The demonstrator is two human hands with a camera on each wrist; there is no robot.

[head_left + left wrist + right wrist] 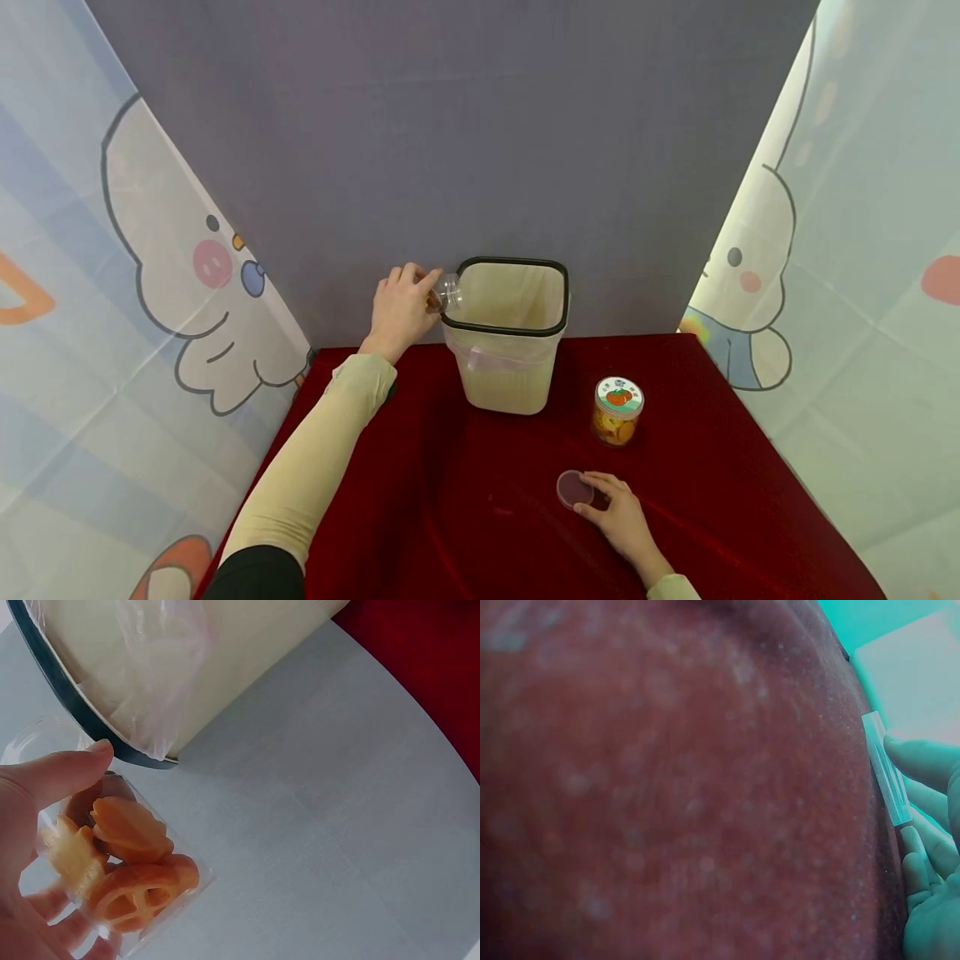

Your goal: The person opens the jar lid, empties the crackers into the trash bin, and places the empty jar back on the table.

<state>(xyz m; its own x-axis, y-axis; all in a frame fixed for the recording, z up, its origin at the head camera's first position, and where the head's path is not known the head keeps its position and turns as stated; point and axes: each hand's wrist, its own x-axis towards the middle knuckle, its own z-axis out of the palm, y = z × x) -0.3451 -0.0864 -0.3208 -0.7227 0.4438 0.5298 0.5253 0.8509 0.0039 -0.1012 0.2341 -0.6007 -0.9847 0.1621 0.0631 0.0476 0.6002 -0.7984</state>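
By the left hand (397, 310), its fingers curled round it, a clear jar (448, 292) is held tipped at the top of a bin (510, 385), seemingly so its mouth faces inward. A lid (573, 491) is pinched edgewise by the right hand (621, 515), presumably for its thinness; just beyond, a capped jar (617, 415) is set upright.

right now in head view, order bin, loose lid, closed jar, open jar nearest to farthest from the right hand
1. Loose lid, in right hand
2. Closed jar, ahead
3. Bin, back left
4. Open jar, far left, in left hand
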